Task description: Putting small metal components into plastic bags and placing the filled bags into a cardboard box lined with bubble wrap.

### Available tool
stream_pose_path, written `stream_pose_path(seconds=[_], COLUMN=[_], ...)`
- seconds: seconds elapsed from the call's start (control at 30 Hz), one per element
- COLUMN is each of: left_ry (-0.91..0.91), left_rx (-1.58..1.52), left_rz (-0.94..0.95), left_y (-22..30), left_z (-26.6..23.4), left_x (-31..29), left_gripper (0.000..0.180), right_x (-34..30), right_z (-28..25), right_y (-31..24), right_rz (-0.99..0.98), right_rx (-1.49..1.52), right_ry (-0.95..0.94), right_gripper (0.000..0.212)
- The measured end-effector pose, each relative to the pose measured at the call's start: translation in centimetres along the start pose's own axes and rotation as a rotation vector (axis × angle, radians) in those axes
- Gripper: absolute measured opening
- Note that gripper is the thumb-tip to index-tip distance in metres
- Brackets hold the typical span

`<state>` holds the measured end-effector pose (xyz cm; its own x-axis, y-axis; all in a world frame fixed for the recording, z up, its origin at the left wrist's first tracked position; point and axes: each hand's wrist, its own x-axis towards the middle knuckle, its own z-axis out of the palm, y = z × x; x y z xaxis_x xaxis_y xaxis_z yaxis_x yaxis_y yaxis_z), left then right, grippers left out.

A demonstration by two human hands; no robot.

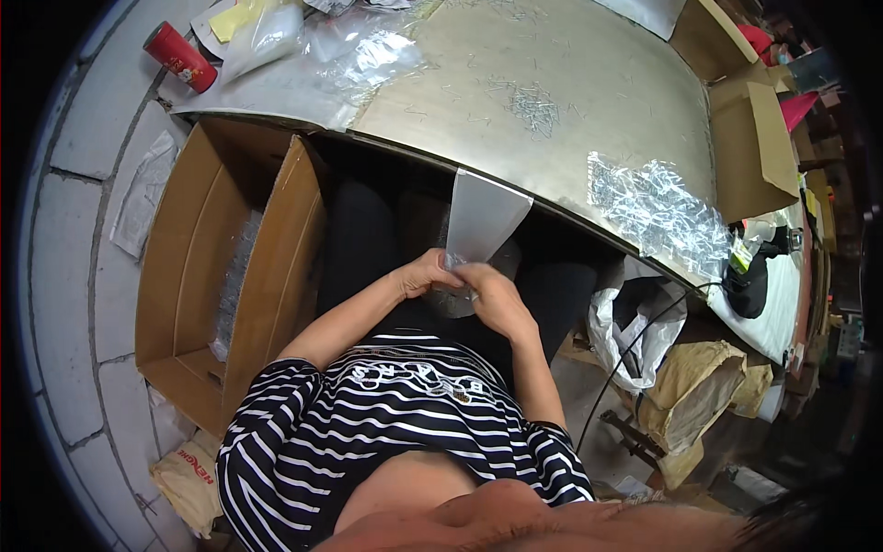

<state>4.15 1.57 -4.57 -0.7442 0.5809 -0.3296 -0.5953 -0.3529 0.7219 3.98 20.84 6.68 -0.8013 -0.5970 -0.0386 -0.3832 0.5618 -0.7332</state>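
Note:
A pale grey tapering sheet (483, 216), like a chute, slants from the table's near edge down to my hands over my lap. My left hand (426, 275) is closed around its narrow lower end, where some clear plastic (452, 302), apparently a bag, shows. My right hand (498, 299) presses in from the other side, fingers curled and touching the left fingertips. What lies between the fingers is partly hidden. On the metal-topped table (432, 87) beyond lies a loose pile of small wire pieces (533, 109).
At my left stands an open cardboard box (175, 285) with clear packets inside. Many clear packets (658, 207) lie on the table's right, beside another open carton (754, 147). A red can (180, 57) and plastic bags (354, 51) occupy the far left. A white bag (635, 345) hangs at right.

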Motion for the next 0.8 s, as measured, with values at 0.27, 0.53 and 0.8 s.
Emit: stream_pose_path(seconds=[0.27, 0.53, 0.8], left_ry=[0.115, 0.129, 0.902], left_rx=[0.137, 0.437, 1.658], left_rz=[-0.282, 0.259, 0.648], left_y=[0.6, 9.5, 19.0], left_z=[0.4, 5.0, -0.9], left_x=[-1.7, -2.4, 0.8], left_gripper=[0.029, 0.035, 0.057], right_x=[0.6, 3.1, 6.5], right_z=[-1.0, -2.7, -14.0], right_y=[-0.7, -0.1, 6.1], right_rz=[-0.037, -0.018, 0.396], right_rx=[0.015, 0.138, -0.592], right_ry=[0.151, 0.366, 0.935], right_gripper=[0.032, 0.012, 0.026])
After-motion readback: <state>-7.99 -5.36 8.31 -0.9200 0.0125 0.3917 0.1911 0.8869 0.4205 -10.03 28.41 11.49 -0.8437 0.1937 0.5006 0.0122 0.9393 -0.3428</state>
